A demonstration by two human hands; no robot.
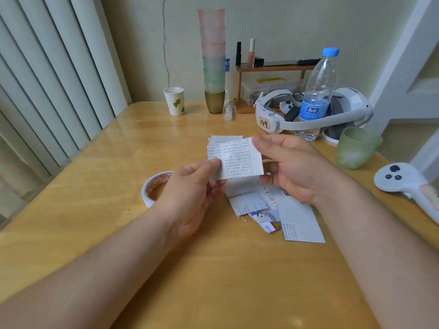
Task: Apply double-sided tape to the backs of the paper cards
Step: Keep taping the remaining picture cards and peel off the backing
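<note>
Both hands hold one white paper card (240, 160) printed with small text, lifted above the wooden table (99, 191). My left hand (190, 195) pinches its lower left edge. My right hand (294, 167) grips its right side, thumb on the top corner. Another printed card (223, 140) shows just behind the held one. Several more cards (280, 210) lie in a loose pile on the table under my hands. The roll of double-sided tape (154, 186) lies flat on the table, partly hidden by my left hand.
At the back stand a paper cup (174, 100), a tall stack of plastic cups (213, 62), a small wooden shelf (268, 67), a white headset (308, 115) and a water bottle (318, 91). A green cup (356, 148) and a white controller (403, 184) lie at right.
</note>
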